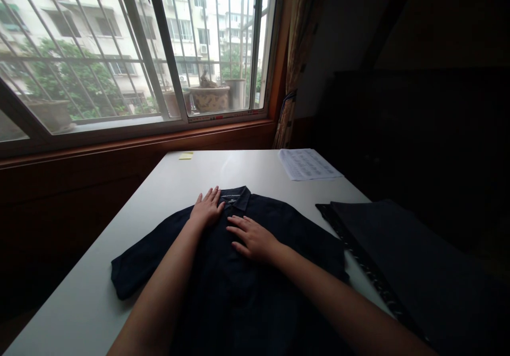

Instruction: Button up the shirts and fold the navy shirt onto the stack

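A dark navy collared shirt lies spread on the white table, front side up, its collar toward the window. Its two short sleeves stretch out to the left and right. My left hand rests with fingers apart at the left side of the collar. Just below the collar, on the upper chest, my right hand is spread, fingers pointing left. Neither hand holds anything. My forearms cover part of the shirt, and its lower end runs out of view at the bottom.
Folded dark cloth with a patterned edge lies along the table's right side. Printed sheets of paper sit at the far right corner, and a small yellow note at the far left. Beyond stands a barred window with potted plants outside.
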Demonstrator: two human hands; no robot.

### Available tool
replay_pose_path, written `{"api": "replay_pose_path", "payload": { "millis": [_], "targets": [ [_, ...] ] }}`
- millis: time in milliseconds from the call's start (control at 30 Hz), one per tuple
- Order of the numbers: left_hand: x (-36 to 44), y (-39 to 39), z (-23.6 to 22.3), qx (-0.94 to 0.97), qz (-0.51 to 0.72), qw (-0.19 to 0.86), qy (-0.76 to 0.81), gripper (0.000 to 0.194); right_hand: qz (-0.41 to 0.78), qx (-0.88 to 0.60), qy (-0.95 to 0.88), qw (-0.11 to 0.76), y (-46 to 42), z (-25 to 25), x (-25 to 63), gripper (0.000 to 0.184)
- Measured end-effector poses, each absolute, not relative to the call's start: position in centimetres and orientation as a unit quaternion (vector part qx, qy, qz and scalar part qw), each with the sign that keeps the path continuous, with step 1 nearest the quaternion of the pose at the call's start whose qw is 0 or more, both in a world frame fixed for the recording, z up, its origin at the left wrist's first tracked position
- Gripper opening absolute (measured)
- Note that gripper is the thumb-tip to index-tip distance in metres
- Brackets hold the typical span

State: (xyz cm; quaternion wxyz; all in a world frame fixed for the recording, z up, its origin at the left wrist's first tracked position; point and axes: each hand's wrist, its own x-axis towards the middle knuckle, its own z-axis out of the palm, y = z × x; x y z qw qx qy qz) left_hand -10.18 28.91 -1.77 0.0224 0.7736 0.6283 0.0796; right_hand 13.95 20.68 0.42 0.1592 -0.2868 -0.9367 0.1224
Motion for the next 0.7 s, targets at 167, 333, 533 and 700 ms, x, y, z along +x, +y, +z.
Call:
{"api": "replay_pose_path", "payload": {
  "millis": [167, 333, 533, 700],
  "targets": [
    [-10.0, 28.8, -1.5, 0.773, 0.081, 0.024, 0.629, 0.062, 0.146, -0.266, -0.945, 0.120, 19.1, 1.5, 14.8, 0.052],
    [-10.0, 28.9, -1.7, 0.771, 0.092, 0.025, 0.629, 0.061, 0.166, -0.249, -0.949, 0.097, 17.2, 2.0, 15.6, 0.058],
    [-10.0, 28.1, -0.9, 0.787, 0.155, 0.002, 0.597, 0.055, 0.174, -0.235, -0.953, 0.078, 14.9, 2.4, 17.0, 0.057],
    [-9.8, 27.3, -0.3, 0.817, 0.201, 0.011, 0.541, 0.036, 0.172, -0.231, -0.955, 0.075, 14.6, 2.7, 17.4, 0.054]
  ]
}}
